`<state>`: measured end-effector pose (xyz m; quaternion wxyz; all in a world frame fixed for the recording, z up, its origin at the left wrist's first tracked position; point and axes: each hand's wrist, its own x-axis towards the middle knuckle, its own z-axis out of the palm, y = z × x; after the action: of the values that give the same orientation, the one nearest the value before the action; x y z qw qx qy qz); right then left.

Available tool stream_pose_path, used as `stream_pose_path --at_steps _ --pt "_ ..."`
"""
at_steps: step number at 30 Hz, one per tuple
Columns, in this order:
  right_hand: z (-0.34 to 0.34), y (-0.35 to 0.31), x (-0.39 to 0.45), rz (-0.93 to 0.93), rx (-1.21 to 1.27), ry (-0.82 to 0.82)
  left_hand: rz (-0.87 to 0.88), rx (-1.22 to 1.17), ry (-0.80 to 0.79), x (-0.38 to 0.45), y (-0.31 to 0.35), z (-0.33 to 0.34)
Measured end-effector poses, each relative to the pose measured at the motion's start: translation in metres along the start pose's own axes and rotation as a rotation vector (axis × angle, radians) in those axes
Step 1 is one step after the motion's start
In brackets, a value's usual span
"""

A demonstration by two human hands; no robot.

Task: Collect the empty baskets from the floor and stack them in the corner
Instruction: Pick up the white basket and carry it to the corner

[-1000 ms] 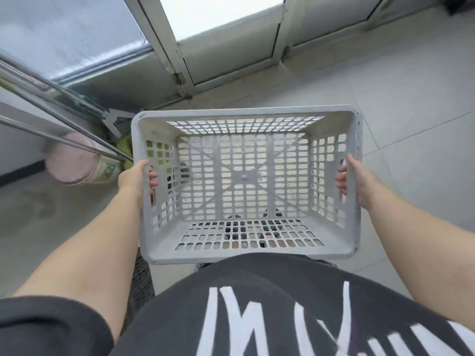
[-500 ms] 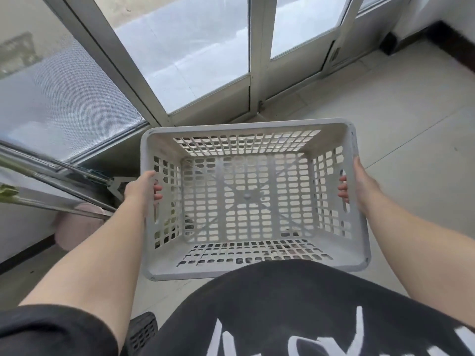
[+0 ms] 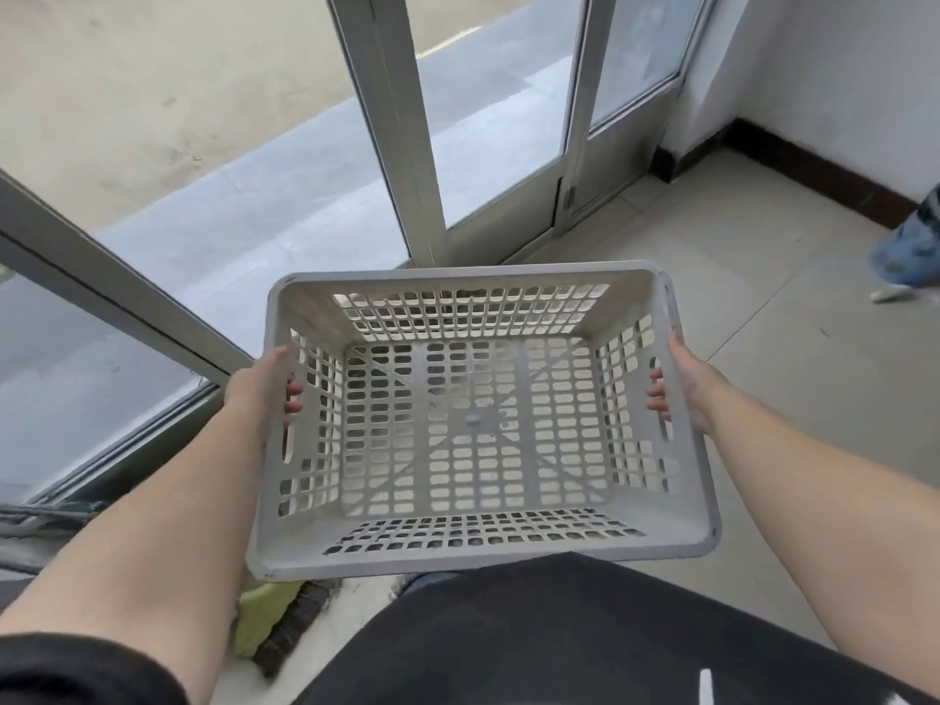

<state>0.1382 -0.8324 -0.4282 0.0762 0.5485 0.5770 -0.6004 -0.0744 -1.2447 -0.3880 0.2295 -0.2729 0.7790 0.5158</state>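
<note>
Tiled floor (image 3: 793, 348) below; 2 hands grip grey basket (image 3: 508, 544).

**Hidden / cut off / unclear**

Left hand (image 3: 259, 391): palm behind basket (image 3: 473, 544) wall, only fingertips poke thru the slot. Right hand (image 3: 686, 384): same, fingertips only inside. A 2nd person's leg (image 3: 910, 246), right edge, cut off above the knee and blurred. Green-and-dark item (image 3: 269, 618), lower left under the basket, mostly covered, can't ID. Dark tangle (image 3: 46, 516) at left edge, cropped, unclear.
</note>
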Motion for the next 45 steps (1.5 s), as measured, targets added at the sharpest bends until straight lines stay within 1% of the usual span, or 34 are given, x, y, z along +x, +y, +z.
stream_pose_path --at_steps 6,9,12,16,18,25,32,40,42,45 --pt "-0.038 -0.038 0.026 0.043 0.092 0.029 0.106 0.070 -0.046 0.019 0.072 0.072" --pt "-0.053 -0.053 0.047 0.076 0.133 0.076 0.104 0.102 -0.150 0.038 0.108 0.115" --pt "-0.067 -0.069 0.073 0.084 0.181 0.164 0.116 0.156 -0.231 0.063 0.145 0.158" --pt "-0.085 -0.096 0.100 0.126 0.250 0.251 0.106 0.218 -0.413 0.090 0.200 0.215" --pt "-0.096 -0.110 0.110 0.141 0.274 0.310 0.118 0.247 -0.456 0.103 0.226 0.244" --pt "-0.133 -0.144 0.142 0.177 0.361 0.422 0.240 0.359 -0.531 0.121 0.303 0.340" --pt "-0.181 -0.172 0.197 0.180 0.442 0.539 0.307 0.420 -0.586 0.128 0.366 0.449" --pt "-0.261 -0.236 0.279 0.176 0.507 0.574 0.305 0.422 -0.571 0.129 0.423 0.567" --pt "-0.270 -0.248 0.289 0.162 0.521 0.590 0.308 0.403 -0.564 0.126 0.432 0.581" --pt "-0.291 -0.269 0.312 0.167 0.537 0.639 0.307 0.394 -0.562 0.124 0.453 0.620"
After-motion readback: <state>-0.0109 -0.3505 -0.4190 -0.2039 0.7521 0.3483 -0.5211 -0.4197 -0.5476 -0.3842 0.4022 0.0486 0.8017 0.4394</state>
